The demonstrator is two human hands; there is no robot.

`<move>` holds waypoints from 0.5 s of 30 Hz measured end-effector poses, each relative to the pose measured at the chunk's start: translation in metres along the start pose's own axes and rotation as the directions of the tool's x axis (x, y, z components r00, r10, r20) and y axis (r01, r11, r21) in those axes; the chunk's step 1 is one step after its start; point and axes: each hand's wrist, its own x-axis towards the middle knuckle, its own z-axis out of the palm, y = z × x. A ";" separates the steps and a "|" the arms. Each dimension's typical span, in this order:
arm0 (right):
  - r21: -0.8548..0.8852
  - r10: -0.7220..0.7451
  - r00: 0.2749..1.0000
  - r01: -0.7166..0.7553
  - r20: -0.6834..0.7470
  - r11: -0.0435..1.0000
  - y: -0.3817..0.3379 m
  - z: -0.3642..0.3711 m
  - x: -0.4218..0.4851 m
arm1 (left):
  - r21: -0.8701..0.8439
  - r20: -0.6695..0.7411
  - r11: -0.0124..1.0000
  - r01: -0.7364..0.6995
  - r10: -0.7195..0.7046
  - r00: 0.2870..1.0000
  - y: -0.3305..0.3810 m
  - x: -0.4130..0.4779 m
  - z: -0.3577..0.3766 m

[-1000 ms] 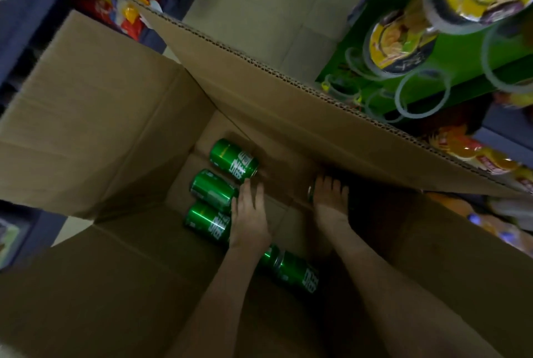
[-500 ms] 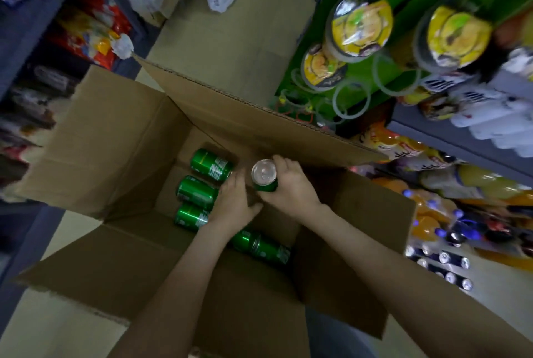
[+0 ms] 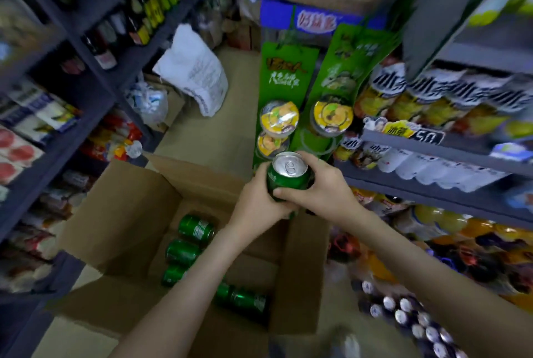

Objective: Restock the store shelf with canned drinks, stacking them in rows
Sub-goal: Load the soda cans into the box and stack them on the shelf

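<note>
Above the open cardboard box, a green can is held upright with its silver top facing up, level with the front of the right-hand shelf but not yet on it. The right hand wraps it from the right, thumb across the front. The left hand curls around its left side, so both sets of fingers are clamped on the same can. A sliver of green under the hands may be a second can; I cannot tell. Four loose cans lie on their sides in the bottom of the box, so most of the restocking looks undone. Low on the right a blurred row of can tops shows, though whether those belong to this job is unclear. A second ago both hands were down inside the box among the cans. Half a second ago the right hand had the can just over the box while the left was lower. Since then the can has risen and the view has lifted to take in the shelves.
</note>
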 end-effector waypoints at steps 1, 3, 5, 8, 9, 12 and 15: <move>0.022 -0.020 0.999 0.021 -0.028 1.000 -0.003 -0.021 -0.005 | 0.015 -0.017 0.998 -0.053 0.053 0.998 0.020 0.000 0.004; 0.069 -0.044 0.992 0.052 -0.117 0.996 -0.006 -0.063 -0.018 | 0.028 -0.016 0.988 -0.152 0.152 0.988 0.064 -0.001 0.016; 0.134 -0.041 0.980 0.067 -0.193 0.989 -0.008 -0.106 -0.032 | -0.006 0.021 0.974 -0.225 0.225 0.974 0.108 -0.002 0.034; 0.212 -0.048 0.956 0.113 -0.289 0.971 -0.004 -0.169 -0.050 | -0.053 0.071 0.950 -0.307 0.310 0.948 0.162 -0.002 0.062; 0.247 -0.050 0.946 0.134 -0.319 0.960 -0.003 -0.188 -0.055 | -0.032 0.098 0.945 -0.326 0.327 0.940 0.175 -0.002 0.070; 0.346 -0.063 0.921 0.207 -0.384 0.915 0.000 -0.238 -0.070 | -0.039 0.161 0.948 -0.314 0.317 0.935 0.208 -0.002 0.091; 0.443 -0.087 0.912 0.276 -0.401 0.853 -0.004 -0.278 -0.084 | -0.228 0.098 0.918 -0.324 0.353 0.930 0.241 -0.007 0.107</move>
